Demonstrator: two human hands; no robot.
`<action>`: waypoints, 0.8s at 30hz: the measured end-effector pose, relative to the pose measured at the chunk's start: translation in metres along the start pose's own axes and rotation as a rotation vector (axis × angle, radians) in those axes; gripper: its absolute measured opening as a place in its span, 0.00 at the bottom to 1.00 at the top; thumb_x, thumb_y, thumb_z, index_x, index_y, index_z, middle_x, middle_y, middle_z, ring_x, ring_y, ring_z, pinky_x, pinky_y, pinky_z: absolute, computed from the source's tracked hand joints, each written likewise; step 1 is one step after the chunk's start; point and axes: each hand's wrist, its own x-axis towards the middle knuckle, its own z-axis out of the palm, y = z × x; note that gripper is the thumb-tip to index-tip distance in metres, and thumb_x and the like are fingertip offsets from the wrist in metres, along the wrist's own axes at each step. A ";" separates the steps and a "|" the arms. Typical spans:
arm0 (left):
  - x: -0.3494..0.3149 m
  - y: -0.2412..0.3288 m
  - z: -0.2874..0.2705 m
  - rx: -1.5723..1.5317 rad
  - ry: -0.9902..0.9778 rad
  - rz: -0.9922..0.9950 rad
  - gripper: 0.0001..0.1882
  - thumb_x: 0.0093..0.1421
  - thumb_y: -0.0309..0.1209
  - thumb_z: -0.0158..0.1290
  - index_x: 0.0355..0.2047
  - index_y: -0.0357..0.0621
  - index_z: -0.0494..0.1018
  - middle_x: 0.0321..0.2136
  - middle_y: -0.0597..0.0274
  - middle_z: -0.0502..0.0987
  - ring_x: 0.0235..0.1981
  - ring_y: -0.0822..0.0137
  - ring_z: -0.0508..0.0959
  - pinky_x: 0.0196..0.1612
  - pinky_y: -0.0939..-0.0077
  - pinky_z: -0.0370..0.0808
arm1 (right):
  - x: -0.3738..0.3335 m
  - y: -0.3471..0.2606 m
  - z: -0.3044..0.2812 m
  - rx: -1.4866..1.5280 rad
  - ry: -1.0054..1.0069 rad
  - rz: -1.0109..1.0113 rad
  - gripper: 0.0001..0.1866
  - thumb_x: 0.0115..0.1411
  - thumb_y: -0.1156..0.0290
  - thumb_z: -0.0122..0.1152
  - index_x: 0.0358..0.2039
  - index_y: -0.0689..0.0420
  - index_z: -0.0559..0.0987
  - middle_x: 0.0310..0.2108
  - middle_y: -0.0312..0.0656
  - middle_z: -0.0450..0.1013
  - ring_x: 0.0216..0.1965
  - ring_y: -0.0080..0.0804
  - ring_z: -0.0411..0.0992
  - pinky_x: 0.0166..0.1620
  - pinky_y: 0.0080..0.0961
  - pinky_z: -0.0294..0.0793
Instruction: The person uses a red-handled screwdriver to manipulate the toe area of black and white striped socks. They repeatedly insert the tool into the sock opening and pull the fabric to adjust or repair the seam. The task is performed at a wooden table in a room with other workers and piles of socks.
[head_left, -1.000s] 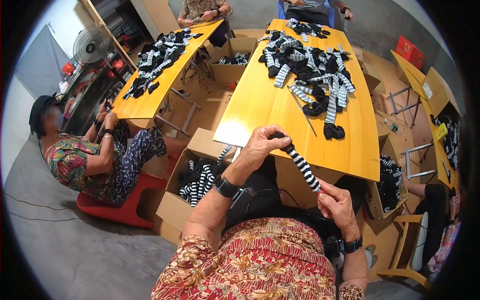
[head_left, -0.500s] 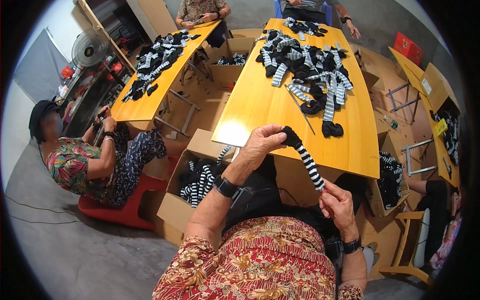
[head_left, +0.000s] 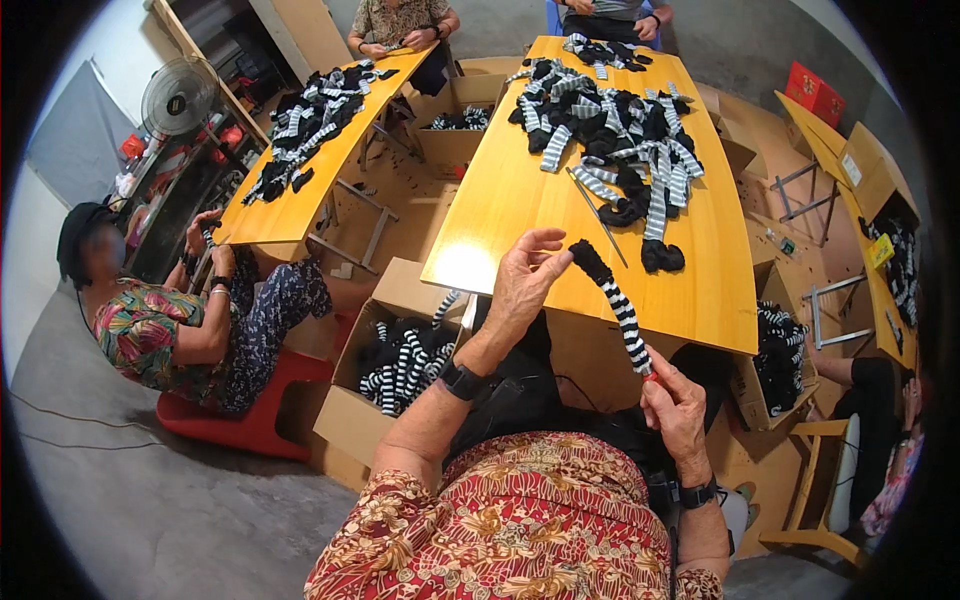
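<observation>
My right hand (head_left: 675, 402) is closed around the lower end of a narrow black-and-white striped sock (head_left: 626, 318). A small red part shows between its thumb and fingers; what it belongs to is hidden. The sock rises stiffly up and to the left, over the table's near edge, ending in a bunched black tip. Beside that tip my left hand (head_left: 522, 280) is open, fingers spread; its thumb is very near the black fabric, and I cannot tell if they touch.
A yellow table (head_left: 500, 215) ahead bears a heap of striped socks (head_left: 600, 120) and a thin metal rod (head_left: 598, 215). Cartons of socks stand at left (head_left: 345, 375) and right (head_left: 775, 375). A co-worker (head_left: 165, 310) sits left; others sit beyond the tables.
My left hand has let go of the sock's black end and opened, moving slightly up and left. The black end now stands free. My right hand keeps its grip.
</observation>
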 end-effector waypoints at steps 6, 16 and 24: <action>-0.007 0.007 -0.001 -0.317 -0.060 -0.303 0.20 0.63 0.39 0.54 0.49 0.38 0.71 0.37 0.60 0.77 0.35 0.73 0.79 0.40 0.82 0.76 | 0.005 0.003 0.004 -0.515 0.099 -0.432 0.24 0.57 0.80 0.56 0.55 0.59 0.73 0.25 0.40 0.69 0.24 0.28 0.67 0.29 0.25 0.70; -0.007 -0.004 -0.004 -0.530 -0.097 -0.355 0.15 0.63 0.31 0.53 0.48 0.38 0.71 0.40 0.53 0.79 0.39 0.66 0.80 0.44 0.76 0.78 | 0.003 -0.002 0.018 -0.676 0.115 -0.442 0.27 0.51 0.80 0.63 0.54 0.56 0.74 0.25 0.44 0.68 0.24 0.39 0.70 0.30 0.31 0.72; -0.008 -0.012 -0.004 -0.460 0.006 -0.269 0.13 0.64 0.30 0.52 0.47 0.40 0.71 0.40 0.55 0.80 0.41 0.69 0.80 0.44 0.77 0.78 | 0.002 0.005 0.014 -0.448 0.063 -0.274 0.22 0.53 0.78 0.61 0.51 0.60 0.75 0.31 0.46 0.75 0.29 0.34 0.74 0.36 0.26 0.74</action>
